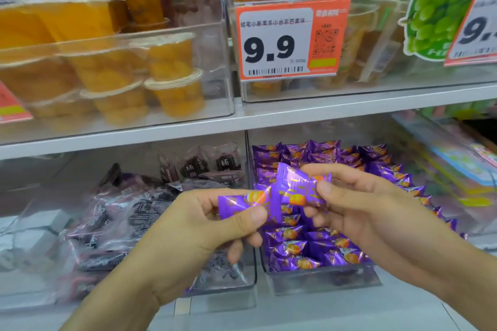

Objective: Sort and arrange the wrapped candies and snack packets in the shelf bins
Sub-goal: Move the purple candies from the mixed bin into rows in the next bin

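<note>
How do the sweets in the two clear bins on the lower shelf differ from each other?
The purple candies have shiny purple wrappers with an orange picture; the dark packets are see-through with dark contents and white lettering. The purple candies lie in fairly neat rows, while the dark packets are mostly heaped loosely. The left hand and right hand each hold purple candies, no dark packets. Both kinds are small, individually wrapped, in clear bins.

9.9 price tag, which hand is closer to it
Right. The right hand sits below the 9.9 price tag, slightly to its right, holding a purple candy. The left hand is lower and well off to the left.
</note>
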